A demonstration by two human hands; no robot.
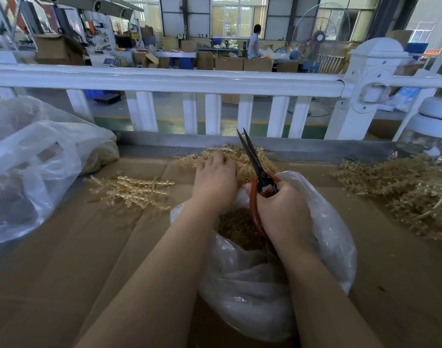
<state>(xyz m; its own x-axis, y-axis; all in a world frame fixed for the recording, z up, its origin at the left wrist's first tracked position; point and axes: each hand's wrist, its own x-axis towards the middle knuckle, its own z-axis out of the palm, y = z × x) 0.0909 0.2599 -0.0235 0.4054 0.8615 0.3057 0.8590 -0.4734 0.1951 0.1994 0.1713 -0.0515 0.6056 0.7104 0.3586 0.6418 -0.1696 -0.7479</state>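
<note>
The left hand [215,175] is laid on the heap of tan plastic sprigs [242,156], its fingers curled down into it and gripping a clump; the fingertips are hidden. Just right of those fingers the scissors [255,162] are held by the right hand [282,207], whose fingers are wrapped round the red handles; the blades are parted narrowly and pointed away. A nick to the left fingers is judged possible if the clump is dragged across the blades; sprigs could also be snagged and spilled beside the white bag [323,222] under the right fingers. Brown cardboard [76,259] is used as the surface; a clear bag [39,159] and a small heap [132,190] are seen well left of the fingers, another heap [403,197] well right; a white fence [164,80] and a factory hall are seen beyond.
</note>
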